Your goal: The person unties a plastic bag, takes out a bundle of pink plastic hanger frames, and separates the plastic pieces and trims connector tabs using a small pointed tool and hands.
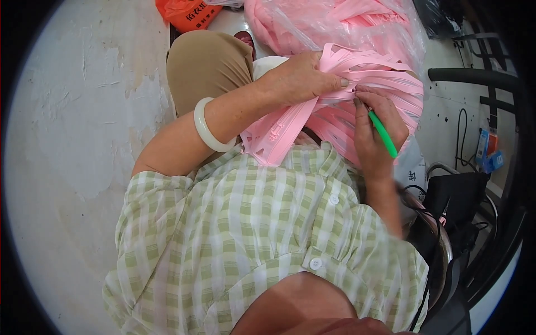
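Many pink zippers [285, 131] lie in a loose bundle across my lap, fanning out toward the right. My left hand [307, 78] is closed on the bundle near its top, thumb pressing on the strips. Close beside that thumb, my right hand [382, 120] pinches a slim tool with a green handle [382, 134]. The tool's working end is hidden among fingers and zippers, so its kind does not show. The right fingertips meet the zipper strips.
Clear plastic wrap with more pink material [335, 25] lies beyond my knees. An orange bag [190, 14] sits at the top left. To the right are black metal bars [472, 77], a black bag [455, 195], cables and a blue-and-orange box [487, 146].
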Demonstrator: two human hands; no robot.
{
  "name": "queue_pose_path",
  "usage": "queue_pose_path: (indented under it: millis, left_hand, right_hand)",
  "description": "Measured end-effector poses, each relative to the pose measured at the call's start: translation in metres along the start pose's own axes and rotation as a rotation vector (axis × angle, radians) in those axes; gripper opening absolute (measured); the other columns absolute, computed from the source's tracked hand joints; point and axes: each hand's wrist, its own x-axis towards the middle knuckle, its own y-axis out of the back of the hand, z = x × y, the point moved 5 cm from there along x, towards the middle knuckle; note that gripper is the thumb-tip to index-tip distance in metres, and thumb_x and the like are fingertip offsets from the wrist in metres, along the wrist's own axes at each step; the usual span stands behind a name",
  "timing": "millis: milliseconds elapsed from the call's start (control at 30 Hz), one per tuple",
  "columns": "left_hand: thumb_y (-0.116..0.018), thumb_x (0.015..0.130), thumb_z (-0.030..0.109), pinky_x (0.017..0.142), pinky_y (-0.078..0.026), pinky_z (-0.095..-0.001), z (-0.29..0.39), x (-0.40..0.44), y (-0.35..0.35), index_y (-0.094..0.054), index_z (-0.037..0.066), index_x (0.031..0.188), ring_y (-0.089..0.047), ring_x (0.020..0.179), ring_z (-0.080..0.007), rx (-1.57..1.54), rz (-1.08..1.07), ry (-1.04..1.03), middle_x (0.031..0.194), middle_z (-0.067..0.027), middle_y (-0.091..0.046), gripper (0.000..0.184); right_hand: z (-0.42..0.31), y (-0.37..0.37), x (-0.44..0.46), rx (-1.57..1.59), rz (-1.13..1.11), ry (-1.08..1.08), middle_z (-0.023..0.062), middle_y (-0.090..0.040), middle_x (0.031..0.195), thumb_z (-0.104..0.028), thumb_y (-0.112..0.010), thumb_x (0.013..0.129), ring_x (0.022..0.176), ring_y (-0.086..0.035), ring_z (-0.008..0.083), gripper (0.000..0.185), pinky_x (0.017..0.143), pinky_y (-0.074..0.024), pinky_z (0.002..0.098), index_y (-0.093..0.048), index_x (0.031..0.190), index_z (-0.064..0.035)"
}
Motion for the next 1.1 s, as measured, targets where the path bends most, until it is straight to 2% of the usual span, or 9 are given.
queue_pose_path:
  millis: [267,333,567,700,767,833,967,1067,1100]
  left_hand:
    - [-0.062,0.080,0.020,0.064,-0.045,-0.0231,-0.009,0.007,0.012,-0.056,0.000,0.104,-0.053,0.072,-0.0081,0.026,-0.027,0.065,0.085,-0.0032,-0.058,0.032]
    - [-0.062,0.080,0.019,0.064,-0.045,-0.0237,-0.010,0.012,0.013,-0.055,-0.001,0.106,-0.053,0.072,-0.0088,0.032,-0.053,0.059,0.086,-0.0042,-0.059,0.034]
    - [-0.065,0.077,0.019,0.076,-0.046,-0.0257,-0.013,0.014,0.016,-0.050,-0.002,0.113,-0.056,0.085,-0.0125,-0.213,-0.097,0.166,0.097,-0.0084,-0.058,0.044]
    - [-0.069,0.068,0.024,0.076,-0.044,-0.0294,-0.007,0.015,0.012,-0.055,-0.003,0.110,-0.057,0.084,-0.0183,0.075,-0.152,0.007,0.095,-0.0112,-0.061,0.051]
    - [-0.070,0.067,0.023,0.079,-0.043,-0.0292,-0.003,0.016,0.009,-0.054,-0.002,0.111,-0.056,0.086,-0.0190,0.119,-0.185,-0.036,0.097,-0.0105,-0.061,0.052]
    - [-0.069,0.068,0.021,0.082,-0.042,-0.0295,-0.008,0.018,0.012,-0.055,0.000,0.110,-0.056,0.088,-0.0195,0.317,-0.232,0.115,0.098,-0.0096,-0.061,0.049]
    - [-0.066,0.070,0.020,0.081,-0.042,-0.0289,-0.021,0.023,0.015,-0.057,-0.001,0.107,-0.055,0.088,-0.0183,0.310,-0.176,0.113,0.094,-0.0095,-0.062,0.044]
    - [-0.064,0.072,0.020,0.080,-0.042,-0.0279,-0.016,0.021,0.014,-0.058,0.000,0.106,-0.055,0.087,-0.0161,0.224,-0.128,0.123,0.093,-0.0087,-0.062,0.040]
    - [-0.064,0.074,0.021,0.082,-0.041,-0.0274,-0.008,0.017,0.012,-0.054,0.000,0.111,-0.054,0.089,-0.0157,0.260,-0.168,0.195,0.097,-0.0079,-0.060,0.044]
  right_hand:
    - [0.030,0.066,0.015,-0.044,0.220,0.017,0.0091,-0.063,0.077,0.004,-0.058,0.077,0.068,-0.061,0.0165,0.008,0.061,-0.0474,0.0257,-0.061,0.082,-0.0011]
    - [0.058,0.104,0.021,-0.159,0.335,-0.154,0.0084,-0.064,0.077,0.002,-0.056,0.078,0.067,-0.061,0.0133,0.007,0.060,-0.0483,0.0252,-0.062,0.082,-0.0005]
    - [0.186,0.184,0.033,-0.698,0.598,-0.286,0.0095,-0.065,0.067,-0.014,-0.056,0.077,0.059,-0.064,0.0210,0.013,0.053,-0.0485,0.0307,-0.064,0.073,-0.0047]
    - [0.272,0.217,0.016,-1.037,0.594,-0.417,0.0141,-0.064,0.069,-0.019,-0.054,0.075,0.059,-0.063,0.0274,0.019,0.053,-0.0485,0.0355,-0.064,0.069,-0.0038]
    - [0.308,0.228,0.004,-1.286,0.556,-0.658,0.0178,-0.063,0.069,-0.022,-0.053,0.073,0.060,-0.062,0.0328,0.024,0.054,-0.0485,0.0392,-0.065,0.068,-0.0016]
    - [0.344,0.252,-0.013,-1.267,0.545,-0.770,0.0196,-0.063,0.071,-0.024,-0.053,0.073,0.064,-0.062,0.0343,0.027,0.057,-0.0488,0.0403,-0.065,0.069,-0.0001]
    - [0.378,0.267,-0.014,-1.141,0.426,-0.932,0.0234,-0.063,0.082,-0.032,-0.052,0.074,0.075,-0.062,0.0354,0.035,0.066,-0.0489,0.0424,-0.067,0.074,0.0004]
    - [0.350,0.228,0.015,-1.108,0.197,-0.855,0.0247,-0.062,0.089,-0.038,-0.055,0.072,0.081,-0.062,0.0352,0.040,0.071,-0.0482,0.0427,-0.068,0.081,-0.0015]
    - [0.317,0.209,0.024,-1.013,0.260,-0.807,0.0209,-0.064,0.087,-0.033,-0.061,0.071,0.079,-0.063,0.0276,0.033,0.069,-0.0486,0.0367,-0.068,0.084,-0.0022]
